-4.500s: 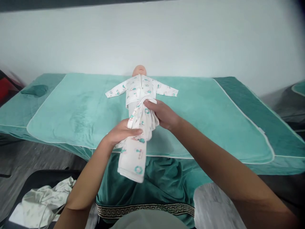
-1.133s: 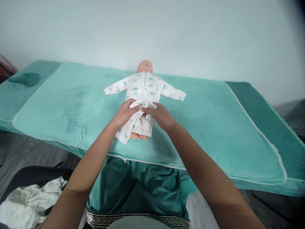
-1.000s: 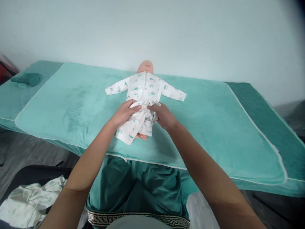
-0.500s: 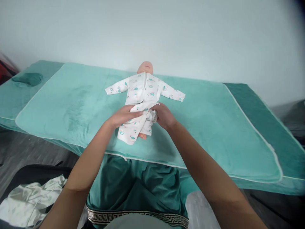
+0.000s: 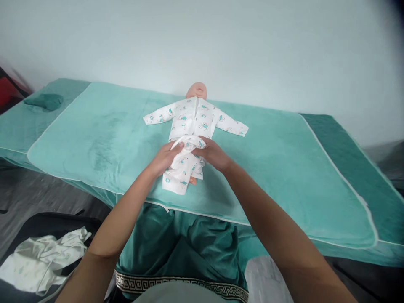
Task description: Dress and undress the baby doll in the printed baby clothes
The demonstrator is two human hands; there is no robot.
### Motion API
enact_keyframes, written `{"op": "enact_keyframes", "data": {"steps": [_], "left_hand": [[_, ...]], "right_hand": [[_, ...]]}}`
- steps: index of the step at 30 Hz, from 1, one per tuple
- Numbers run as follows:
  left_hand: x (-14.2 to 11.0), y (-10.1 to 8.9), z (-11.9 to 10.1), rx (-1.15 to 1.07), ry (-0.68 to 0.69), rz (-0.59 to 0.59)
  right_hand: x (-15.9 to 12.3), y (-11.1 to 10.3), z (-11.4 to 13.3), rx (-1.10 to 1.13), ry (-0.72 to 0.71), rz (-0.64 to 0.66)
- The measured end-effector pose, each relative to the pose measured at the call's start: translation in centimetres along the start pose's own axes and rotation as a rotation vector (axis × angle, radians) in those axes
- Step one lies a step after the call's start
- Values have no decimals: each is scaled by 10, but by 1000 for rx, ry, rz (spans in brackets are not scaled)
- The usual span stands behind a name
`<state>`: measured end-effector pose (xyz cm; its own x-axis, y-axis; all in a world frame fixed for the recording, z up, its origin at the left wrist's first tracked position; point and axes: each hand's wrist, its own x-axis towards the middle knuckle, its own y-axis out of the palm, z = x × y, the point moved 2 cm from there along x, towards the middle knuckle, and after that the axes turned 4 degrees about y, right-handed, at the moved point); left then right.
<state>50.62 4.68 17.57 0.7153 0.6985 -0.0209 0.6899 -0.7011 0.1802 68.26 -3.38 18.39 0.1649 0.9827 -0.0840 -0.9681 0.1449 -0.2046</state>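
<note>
Head view: printed trousers (image 5: 184,166) bunch over the doll (image 5: 196,89) below its shirt (image 5: 189,117), their gathered top held by my left grip (image 5: 172,152) and right grip (image 5: 203,149), both narrow; beneath the doll spreads the bed (image 5: 277,176).

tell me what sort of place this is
Likely a training room, perhaps for infant care or massage: a doll in printed clothes lies on a green-covered bed with what looks like a face hole.
</note>
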Motion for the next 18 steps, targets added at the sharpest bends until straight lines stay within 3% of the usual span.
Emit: {"op": "enact_keyframes", "data": {"steps": [3,8,11,15,18], "left_hand": [[-19,-2,-2,-12,-12,1],[-59,18,4,-258,-78,-326],[-81,39,7,-396,-95,-455],[-103,54,20,-486,-103,-541],[-116,51,37,-402,-108,-590]], "right_hand": [[-1,5,-1,-278,-69,-84],[-2,15,1,-625,-80,-94],[-1,20,-2,-785,-216,-101],[-2,25,-7,-922,-445,21],[-2,26,-7,-936,-409,126]]}}
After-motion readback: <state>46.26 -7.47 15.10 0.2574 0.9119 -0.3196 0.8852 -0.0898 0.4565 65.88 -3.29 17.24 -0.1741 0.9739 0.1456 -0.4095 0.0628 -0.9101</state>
